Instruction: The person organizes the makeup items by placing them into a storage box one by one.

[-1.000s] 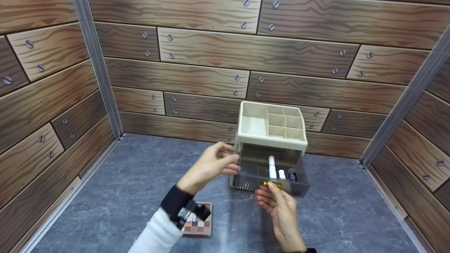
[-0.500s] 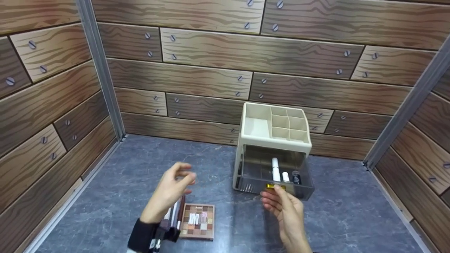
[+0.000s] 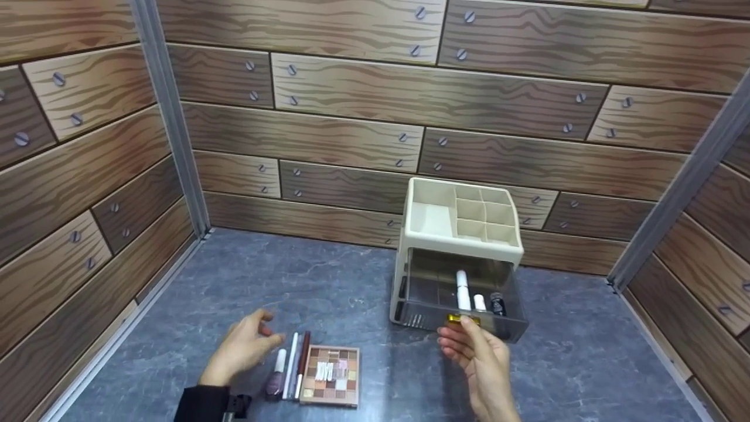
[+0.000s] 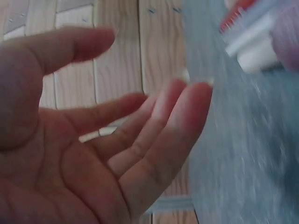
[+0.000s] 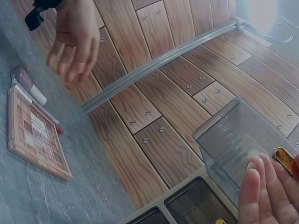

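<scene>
A cream organizer box [image 3: 457, 217] stands by the back wall with its smoky clear drawer [image 3: 433, 293] pulled out. Inside the drawer lie a white tube [image 3: 463, 290], a short white piece [image 3: 479, 302] and a small black bottle [image 3: 497, 303]. My right hand [image 3: 460, 329] pinches the drawer's gold handle [image 3: 454, 319], also visible as the gold handle [image 5: 285, 161] in the right wrist view. My left hand [image 3: 263, 333] hovers open, fingers spread, just left of a purple bottle [image 3: 274, 381], a few slim pencils [image 3: 296, 369] and an eyeshadow palette [image 3: 331, 375]. The left wrist view shows only its bare palm [image 4: 93, 154].
Wood-patterned walls with grey metal corner posts [image 3: 170, 117] close in the grey stone-look floor [image 3: 293, 281] on three sides. The organizer's top tray holds several small compartments [image 3: 483, 214], with nothing visible in them.
My left hand left the drawer's left side and dropped down and leftward to hover beside the pencils and bottle. The right hand stayed on the gold handle.
</scene>
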Demonstrator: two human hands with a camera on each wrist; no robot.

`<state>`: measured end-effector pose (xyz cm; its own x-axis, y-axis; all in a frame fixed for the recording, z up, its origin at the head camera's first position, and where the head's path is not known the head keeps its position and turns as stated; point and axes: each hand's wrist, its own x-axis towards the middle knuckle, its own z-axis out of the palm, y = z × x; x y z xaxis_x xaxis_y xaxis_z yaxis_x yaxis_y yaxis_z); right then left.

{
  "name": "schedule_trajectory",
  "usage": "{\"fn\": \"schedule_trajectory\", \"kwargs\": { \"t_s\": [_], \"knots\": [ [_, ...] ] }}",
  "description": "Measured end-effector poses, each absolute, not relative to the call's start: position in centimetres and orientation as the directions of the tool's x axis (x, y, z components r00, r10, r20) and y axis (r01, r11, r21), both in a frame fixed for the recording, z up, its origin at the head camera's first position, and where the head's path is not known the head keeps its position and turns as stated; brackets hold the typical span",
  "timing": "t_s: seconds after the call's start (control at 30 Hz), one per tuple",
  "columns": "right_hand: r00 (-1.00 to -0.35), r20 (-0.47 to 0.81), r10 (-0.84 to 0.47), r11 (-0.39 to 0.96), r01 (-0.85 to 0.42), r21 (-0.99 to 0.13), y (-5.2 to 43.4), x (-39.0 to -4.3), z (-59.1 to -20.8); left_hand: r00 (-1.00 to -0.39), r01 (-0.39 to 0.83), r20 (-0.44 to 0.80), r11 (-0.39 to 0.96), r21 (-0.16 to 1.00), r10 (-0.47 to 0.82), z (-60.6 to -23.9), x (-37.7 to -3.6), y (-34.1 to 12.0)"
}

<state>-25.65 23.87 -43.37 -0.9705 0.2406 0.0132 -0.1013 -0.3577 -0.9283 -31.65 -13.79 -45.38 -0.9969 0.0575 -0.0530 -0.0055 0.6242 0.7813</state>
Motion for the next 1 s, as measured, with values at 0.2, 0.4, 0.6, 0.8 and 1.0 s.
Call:
{"fn": "schedule_trajectory", "kwargs": {
  "t_s": [0.2, 0.4, 0.6, 0.8, 1.0],
  "knots": [
    [-0.958, -0.012, 0.287, -0.348, -0.093, -0.933, 23.8, -25.6, -43.5, -0.988, -0.009, -0.106, 0.635, 0.772, 0.116, -46.4, -31.8, -14.0],
    [-0.955, -0.005, 0.295, -0.328, -0.096, -0.940, 23.7, -25.9, -44.0, -0.989, 0.050, -0.070, 0.744, 0.666, 0.129, -47.7, -31.8, -13.5],
    [-0.950, -0.054, 0.308, -0.354, -0.062, -0.933, 23.5, -26.2, -43.7, -0.992, 0.058, -0.057, 0.809, 0.585, 0.113, -48.6, -31.9, -13.2],
    [-0.956, -0.016, 0.294, -0.354, -0.093, -0.930, 23.2, -25.8, -43.4, -0.990, 0.035, -0.092, 0.818, 0.575, 0.107, -49.2, -31.9, -13.0],
    [-0.955, -0.014, 0.298, -0.364, -0.100, -0.926, 23.1, -25.5, -43.3, -0.991, 0.042, -0.081, 0.825, 0.564, 0.106, -49.1, -31.7, -12.9]
  ]
}}
